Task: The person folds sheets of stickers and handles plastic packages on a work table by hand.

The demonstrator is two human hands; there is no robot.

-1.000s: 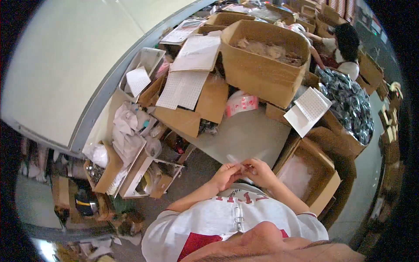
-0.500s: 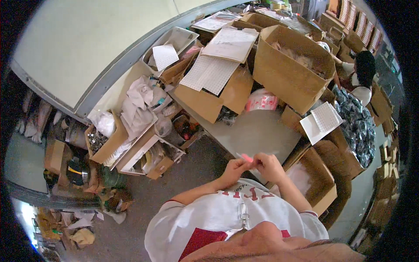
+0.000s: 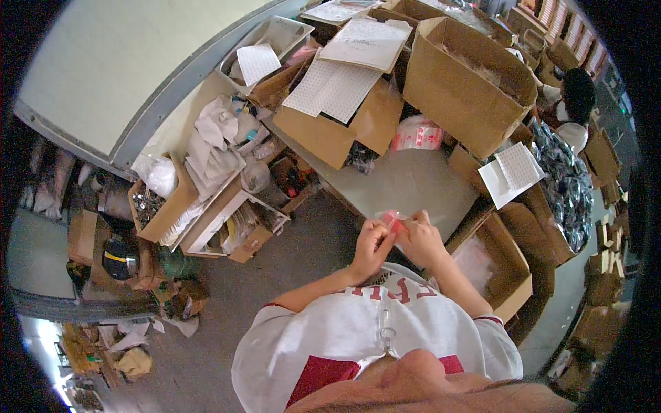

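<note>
In front of my chest, both hands hold a small clear plastic bag with pink-red print (image 3: pixel 391 218). My left hand (image 3: pixel 372 246) pinches its left side, fingers curled. My right hand (image 3: pixel 421 240) is closed on the other side, fingertips close to the left ones. Whether anything lies inside the bag cannot be made out. Beyond my hands, on the grey tabletop (image 3: pixel 413 182), rests a bundle of similar clear bags with red print (image 3: pixel 418 133). An open carton with clear plastic inside (image 3: pixel 513 279) stands beside my right forearm.
A large open carton (image 3: pixel 461 89) and a flapped carton topped with papers (image 3: pixel 317 141) stand at the table's far side. Black wrapped parts (image 3: pixel 561 186) fill a box on the right, near another person (image 3: pixel 575 103). A white drawer unit (image 3: pixel 231 227) stands left.
My hands have risen slightly away from my body with the bag, which now shows more between my fingers. The view has shifted a little.
</note>
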